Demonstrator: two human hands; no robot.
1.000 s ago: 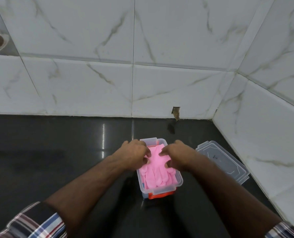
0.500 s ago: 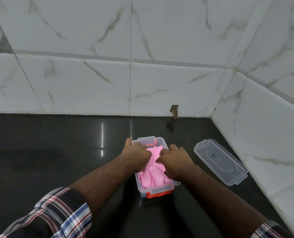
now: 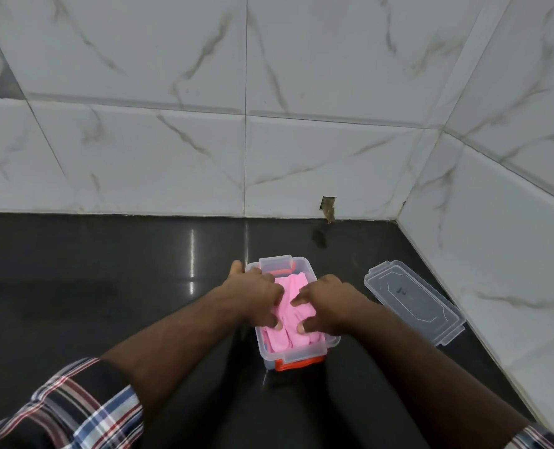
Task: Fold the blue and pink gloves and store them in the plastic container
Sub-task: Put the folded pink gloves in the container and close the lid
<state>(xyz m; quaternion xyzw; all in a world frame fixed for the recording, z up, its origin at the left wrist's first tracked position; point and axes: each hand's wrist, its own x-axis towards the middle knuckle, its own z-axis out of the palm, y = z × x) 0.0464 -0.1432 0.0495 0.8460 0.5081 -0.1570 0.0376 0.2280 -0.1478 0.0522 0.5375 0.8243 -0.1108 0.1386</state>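
Both hands are sliding further toward the near end of the box compared to a second ago, working down onto the glove's finger end. Left hand point(image 3: 259, 294) is pressing the pink glove point(image 3: 290, 319) with spread fingers, not really gripping, its thumb hooking over the rim at about 11 o'clock. Right hand point(image 3: 326, 306) is doing the same from the 3 o'clock side, fingertips point(image 3: 301, 328) pushing flat into the fabric. Pink glove is sitting inside the plastic container point(image 3: 301, 353), filling most of it. Can't spot the blue gloves; there's maybe a blue sliver at the near left wall, too small to call.

Tip for this step imo: be pressing evenly from the middle outward so nothing is poking over the rim. Lid point(image 3: 413, 299) is lying off at 3 o'clock on the black counter point(image 3: 107, 286), near the tiled wall point(image 3: 496, 254).
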